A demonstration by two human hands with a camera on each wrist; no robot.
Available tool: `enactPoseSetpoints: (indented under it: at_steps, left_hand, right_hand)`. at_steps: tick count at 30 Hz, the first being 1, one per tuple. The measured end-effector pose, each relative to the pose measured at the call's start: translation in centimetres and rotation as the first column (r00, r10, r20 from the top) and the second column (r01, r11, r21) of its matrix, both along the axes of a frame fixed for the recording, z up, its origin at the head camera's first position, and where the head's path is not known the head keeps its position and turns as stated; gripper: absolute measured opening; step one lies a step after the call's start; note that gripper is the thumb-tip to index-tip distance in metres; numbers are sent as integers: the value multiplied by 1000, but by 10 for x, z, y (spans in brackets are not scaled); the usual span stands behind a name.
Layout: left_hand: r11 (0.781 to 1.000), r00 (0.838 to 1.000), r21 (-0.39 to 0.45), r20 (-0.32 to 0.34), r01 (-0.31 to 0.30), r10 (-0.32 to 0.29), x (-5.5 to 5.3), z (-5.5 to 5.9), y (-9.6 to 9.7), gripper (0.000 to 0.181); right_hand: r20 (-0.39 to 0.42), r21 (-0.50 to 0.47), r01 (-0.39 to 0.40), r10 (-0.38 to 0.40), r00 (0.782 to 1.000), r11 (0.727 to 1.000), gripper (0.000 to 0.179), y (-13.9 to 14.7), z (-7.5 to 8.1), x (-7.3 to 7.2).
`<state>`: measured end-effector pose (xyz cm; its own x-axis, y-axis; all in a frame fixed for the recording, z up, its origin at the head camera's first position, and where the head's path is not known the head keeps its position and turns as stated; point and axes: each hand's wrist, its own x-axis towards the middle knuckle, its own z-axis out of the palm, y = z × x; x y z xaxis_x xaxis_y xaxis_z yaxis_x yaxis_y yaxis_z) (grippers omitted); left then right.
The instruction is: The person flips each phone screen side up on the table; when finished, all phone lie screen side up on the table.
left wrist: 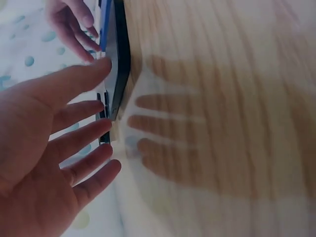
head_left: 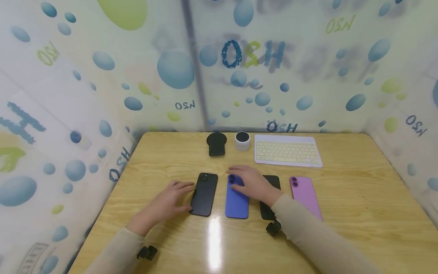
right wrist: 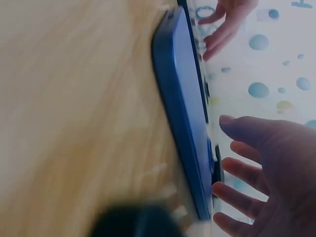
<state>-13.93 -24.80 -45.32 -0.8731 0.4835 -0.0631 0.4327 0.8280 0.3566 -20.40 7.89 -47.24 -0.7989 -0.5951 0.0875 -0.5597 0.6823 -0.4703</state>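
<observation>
Four phones would exceed my count, so several phones lie back up in a row on the wooden table. My left hand [head_left: 168, 202] is beside the left edge of a black phone [head_left: 204, 196], thumb near its lower corner. In the left wrist view the fingers of the left hand [left wrist: 54, 138] are extended and spread. Over the upper part of a blue phone [head_left: 237, 203] is my right hand [head_left: 254, 184], its fingers loosely extended in the right wrist view. Whether either hand touches its phone I cannot tell. A second black phone [head_left: 268, 211] is partly hidden under the right wrist.
Right of my right forearm lies a purple phone [head_left: 307, 194], partly covered by the sleeve. Along the back stand a black stand with a round top [head_left: 216, 144], a white cylinder with a black top [head_left: 242, 144] and a white keyboard [head_left: 287, 151]. Patterned curtains surround the table [head_left: 359, 182].
</observation>
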Motion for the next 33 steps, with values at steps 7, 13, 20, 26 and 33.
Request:
enactPoseSetpoints:
  at_steps: [7, 13, 20, 26, 33]
  left_hand:
    - [998, 997, 48, 72, 29, -32, 0, -4, -5, 72]
    - [997, 998, 52, 38, 52, -54, -3, -8, -5, 70]
    - [998, 999, 50, -4, 41, -41, -4, -11, -2, 71]
    - [999, 997, 22, -72, 39, -38, -6, -11, 1, 74]
    - [998, 989, -35, -135, 51, -56, -10, -11, 6, 63]
  right_hand:
    - [49, -5, -55, 55, 997, 998, 58, -28, -4, -6]
    - [78, 31, -59, 56, 995, 998, 62, -40, -6, -10]
    - [90, -1, -82, 82, 993, 997, 65, -48, -4, -11]
    - [117, -33, -56, 59, 991, 998, 66, -50, -2, -12]
    - [156, -109, -85, 102, 983, 990, 55, -62, 0, -5]
